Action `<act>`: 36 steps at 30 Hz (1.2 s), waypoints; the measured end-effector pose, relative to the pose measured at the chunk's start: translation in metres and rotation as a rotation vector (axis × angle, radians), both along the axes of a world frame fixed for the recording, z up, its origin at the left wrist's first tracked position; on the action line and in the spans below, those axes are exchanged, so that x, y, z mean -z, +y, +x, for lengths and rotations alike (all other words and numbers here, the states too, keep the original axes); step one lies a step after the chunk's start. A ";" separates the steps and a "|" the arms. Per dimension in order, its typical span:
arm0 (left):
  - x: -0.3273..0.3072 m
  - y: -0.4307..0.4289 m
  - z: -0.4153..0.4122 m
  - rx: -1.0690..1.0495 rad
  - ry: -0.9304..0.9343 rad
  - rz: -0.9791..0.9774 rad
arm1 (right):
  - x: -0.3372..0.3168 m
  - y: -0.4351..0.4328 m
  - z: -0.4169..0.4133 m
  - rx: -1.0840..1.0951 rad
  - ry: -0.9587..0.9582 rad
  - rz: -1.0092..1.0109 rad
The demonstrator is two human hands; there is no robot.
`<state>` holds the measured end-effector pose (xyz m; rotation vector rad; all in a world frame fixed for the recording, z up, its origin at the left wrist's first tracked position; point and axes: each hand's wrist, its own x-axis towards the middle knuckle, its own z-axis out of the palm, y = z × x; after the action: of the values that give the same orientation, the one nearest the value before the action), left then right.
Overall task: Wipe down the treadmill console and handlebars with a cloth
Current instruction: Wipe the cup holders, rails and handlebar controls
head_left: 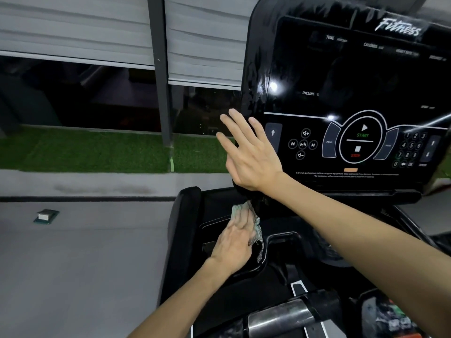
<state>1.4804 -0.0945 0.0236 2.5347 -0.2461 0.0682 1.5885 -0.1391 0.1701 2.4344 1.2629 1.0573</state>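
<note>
The right hand [249, 154] is raised with its arm reaching in from the right, fingers straight and spread wide, holding nothing; its palm lies against the left edge of the treadmill console [353, 93], beside the arrow key; the left hand [231, 247] comes in from the near left and lies palm-down on the cloth [255, 225], fingers laid out over it rather than curled, pressing it down, though they are blurred.

The cloth, a pale greenish mesh, sits in the recessed tray [280, 236] below the console's left side, bunched out from under the fingers toward the far and right sides; a second pocket [390, 315] at the near right holds something dark and crumpled that I cannot make out.

A metal-sleeved handlebar [280, 318] crosses the near edge, cut off at the bottom; the console runs out of view on the right, and glare spots wash over parts of its panel; left of the machine are blinds [73, 28], a strip of green turf [85, 150] and a small block [46, 216] on the grey floor.
</note>
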 end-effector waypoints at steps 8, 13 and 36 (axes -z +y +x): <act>0.024 -0.009 -0.047 0.089 -0.095 0.161 | -0.001 0.001 -0.001 0.014 0.013 -0.018; 0.015 -0.009 -0.038 0.119 -0.081 0.100 | -0.001 0.001 -0.002 0.021 0.008 -0.020; 0.013 -0.005 -0.040 0.316 -0.132 0.074 | -0.003 0.001 -0.005 0.018 0.015 -0.023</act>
<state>1.4408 -0.0996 0.0102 2.5340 -0.7091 0.1037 1.5835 -0.1383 0.1730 2.4363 1.2485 1.0160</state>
